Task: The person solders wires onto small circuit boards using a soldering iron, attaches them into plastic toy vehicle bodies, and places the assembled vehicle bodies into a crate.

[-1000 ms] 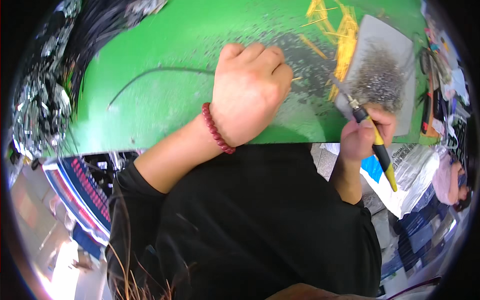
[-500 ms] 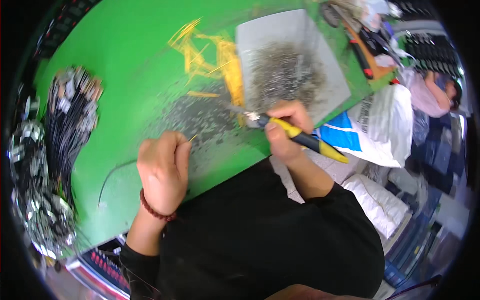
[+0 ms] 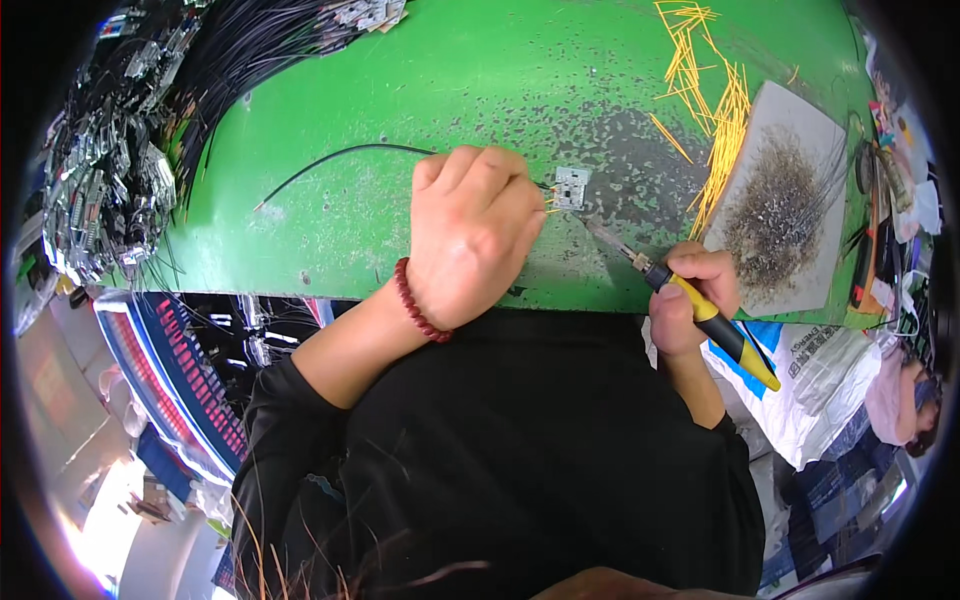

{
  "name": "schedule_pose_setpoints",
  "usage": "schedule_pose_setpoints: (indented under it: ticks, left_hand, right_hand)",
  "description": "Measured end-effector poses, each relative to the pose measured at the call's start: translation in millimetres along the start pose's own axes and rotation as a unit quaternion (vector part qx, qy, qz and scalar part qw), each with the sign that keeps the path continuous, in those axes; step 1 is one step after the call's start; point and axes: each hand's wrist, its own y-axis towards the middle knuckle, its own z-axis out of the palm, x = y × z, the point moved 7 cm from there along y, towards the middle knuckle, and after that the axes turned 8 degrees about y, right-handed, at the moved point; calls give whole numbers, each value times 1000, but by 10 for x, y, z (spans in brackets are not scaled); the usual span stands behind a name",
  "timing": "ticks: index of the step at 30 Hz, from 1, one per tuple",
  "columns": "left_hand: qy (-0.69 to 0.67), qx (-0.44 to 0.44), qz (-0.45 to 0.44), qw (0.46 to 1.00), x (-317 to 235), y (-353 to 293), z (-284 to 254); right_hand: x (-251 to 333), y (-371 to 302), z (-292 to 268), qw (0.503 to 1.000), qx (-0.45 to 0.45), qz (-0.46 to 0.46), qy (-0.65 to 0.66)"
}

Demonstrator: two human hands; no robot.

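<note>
My right hand (image 3: 697,295) is wrapped round a yellow-and-black soldering iron (image 3: 722,330). Its metal tip points up and left, just short of a small white circuit board (image 3: 571,187) on the table. Beside that board my left hand (image 3: 474,228) is closed, palm down, with a short yellow wire (image 3: 553,210) coming from its fingertips to the board's lower left edge. A black cable (image 3: 350,149) curves over the table from the left and passes behind this hand. The fingertips themselves are mostly hidden by the back of the hand.
Loose yellow wires (image 3: 728,135) lie right of the board, by a pale sheet (image 3: 832,150) covered in dark debris. Bundled black cables (image 3: 237,75) and a heap of shiny strips (image 3: 105,170) fill the green table's left end. A white bag (image 3: 820,385) hangs below its right edge.
My view has swung so that the table's left-hand piles and the sheet shift. My left hand has moved to the circuit board with the yellow wire, and the iron's tip is now close by.
</note>
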Motion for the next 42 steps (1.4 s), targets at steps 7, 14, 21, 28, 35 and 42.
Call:
schedule_pose_setpoints:
  ticks: [7,14,21,28,35,42]
  left_hand:
    - [5,-21,-8,1000,33,-1,74]
    - [-1,-18,-6,1000,-8,27,86]
    - [-4,-22,-3,1000,13,46,79]
    - [-4,-1,4,1000,56,78,46]
    - [-6,2,15,1000,1,21,21]
    - [-80,7,13,997,57,89,-127]
  right_hand:
    - [15,3,57,1000,-12,18,-7]
    - [16,23,79,998,32,28,-46]
    - [16,65,126,996,46,16,-70]
    - [39,87,58,999,-27,7,-20]
    - [-78,359,430,979,126,88,-136]
    - [-69,509,620,981,145,13,-125]
